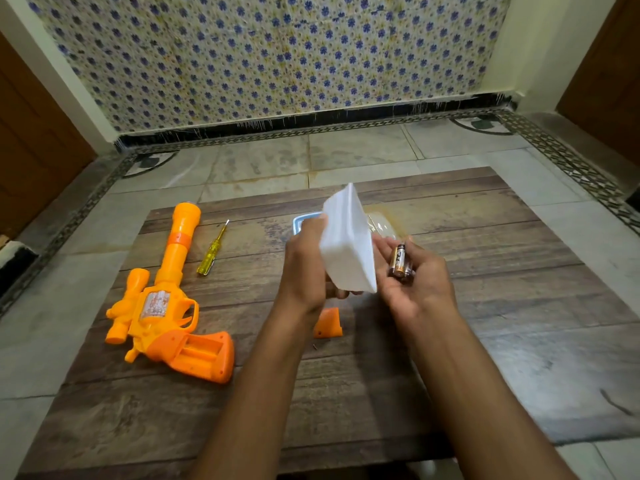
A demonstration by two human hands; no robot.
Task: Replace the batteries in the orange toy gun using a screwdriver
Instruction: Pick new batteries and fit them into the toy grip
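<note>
Left of the tilted white container (348, 242) that the left hand (304, 271) is gripping, one orange toy gun (169, 306) and one screwdriver (212, 248) are lying, compartment open, while the right hand (415, 282) is cupping seemingly two batteries (400, 263), which may be slipping off loosely curled fingers.

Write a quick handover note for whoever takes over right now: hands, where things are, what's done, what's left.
Left hand holds the tilted white plastic box. Right hand holds brown-and-gold batteries.
Orange toy gun lies at the wooden board's left, grip compartment open and empty. Yellow-handled screwdriver lies beside its barrel. Orange battery cover lies below the hands.
Done: cover off.
Left: fit batteries, screw cover on.
</note>
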